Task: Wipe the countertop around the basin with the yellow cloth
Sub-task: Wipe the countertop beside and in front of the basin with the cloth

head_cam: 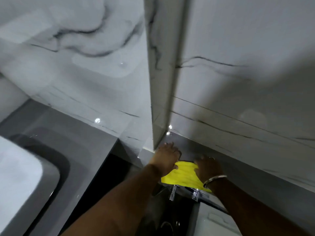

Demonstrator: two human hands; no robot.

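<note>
The yellow cloth (185, 176) lies spread on the grey countertop (242, 181), close to the corner of the marble wall. My left hand (166, 156) rests at the cloth's far left corner, its thumb on the fabric and its fingers reaching toward the wall corner. My right hand (208, 167), with a metal bangle on the wrist, presses down on the cloth's right side. A chrome tap (173, 193) sticks out just below the cloth's near edge. The basin (214, 223) under it shows only partly at the bottom, between my forearms.
A projecting marble pillar edge (162, 99) meets the countertop right behind my left hand. A second grey surface (68, 137) holding a white fixture (18, 167) lies to the left. A dark gap (117, 169) separates it from the countertop.
</note>
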